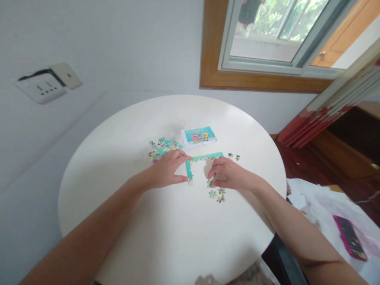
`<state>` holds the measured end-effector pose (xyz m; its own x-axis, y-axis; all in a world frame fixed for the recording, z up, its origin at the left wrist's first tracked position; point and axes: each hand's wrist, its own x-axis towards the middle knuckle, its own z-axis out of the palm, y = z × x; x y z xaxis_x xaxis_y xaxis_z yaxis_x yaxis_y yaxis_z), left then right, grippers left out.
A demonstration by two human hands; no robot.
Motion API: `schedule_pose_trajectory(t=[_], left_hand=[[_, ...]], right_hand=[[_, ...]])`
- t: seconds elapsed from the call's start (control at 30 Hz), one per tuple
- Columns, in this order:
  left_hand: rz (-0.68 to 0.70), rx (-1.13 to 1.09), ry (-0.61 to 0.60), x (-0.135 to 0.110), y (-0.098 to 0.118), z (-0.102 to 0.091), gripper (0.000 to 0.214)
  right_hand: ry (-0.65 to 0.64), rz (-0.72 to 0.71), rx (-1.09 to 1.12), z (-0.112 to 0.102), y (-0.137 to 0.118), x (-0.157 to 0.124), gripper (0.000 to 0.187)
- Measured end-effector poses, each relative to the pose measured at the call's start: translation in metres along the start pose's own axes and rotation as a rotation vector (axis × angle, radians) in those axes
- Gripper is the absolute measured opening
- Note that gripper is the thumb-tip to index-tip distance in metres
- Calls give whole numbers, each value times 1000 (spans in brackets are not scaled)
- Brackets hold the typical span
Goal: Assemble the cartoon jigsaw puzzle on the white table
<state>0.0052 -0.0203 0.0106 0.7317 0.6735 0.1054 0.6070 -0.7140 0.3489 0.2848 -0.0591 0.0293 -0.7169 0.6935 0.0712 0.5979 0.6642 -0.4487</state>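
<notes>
A partly joined teal jigsaw border [204,157] lies on the round white table [118,206], forming an L shape. My left hand [166,171] rests beside its left strip, index finger and thumb stretched toward the strip and touching it. My right hand [228,174] lies curled just right of the strip, fingertips pinched on a small puzzle piece [209,183] against the tabletop. A few loose pieces [218,195] sit just below that hand.
A heap of loose pieces [163,147] lies beyond my left hand. The picture card [198,136] sits behind the border, two stray pieces [234,156] to its right. A pink phone [350,237] lies on white cloth off the table's right side. Wall and window stand behind.
</notes>
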Motion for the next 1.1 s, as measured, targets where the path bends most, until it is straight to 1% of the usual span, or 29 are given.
schedule_pose_trajectory(t=[0.2,0.3,0.43,0.53,0.6,0.7,0.77,0.97,1.1], left_hand=[[6,3,11,0,-1,1,60],[8,7,15,0,-1,0,60],[19,19,6,1,-2,-1,59],[29,19,6,1,-2,-1,58],[26,17,7,1,-2,-2,59],[17,7,9,1,-2,-2,59],[15,-1,11,1,-1,-2,59],[1,-3,-2,0,1,-4,56],[-17,8,-14,-1,4,-5,55]], right_hand=[[20,-1,22,1,2,0,15],[65,16,25,1,6,1,16],[108,5,129,-2,16,0,14],[140,7,202,-10,21,-4,21],[111,9,231,-16,23,-9,21],[1,12,238,-22,22,-14,17],[-46,13,208,-24,21,-17,14],[-82,9,155,-25,15,-18,13],[-83,-85,196,-21,8,-17,15]])
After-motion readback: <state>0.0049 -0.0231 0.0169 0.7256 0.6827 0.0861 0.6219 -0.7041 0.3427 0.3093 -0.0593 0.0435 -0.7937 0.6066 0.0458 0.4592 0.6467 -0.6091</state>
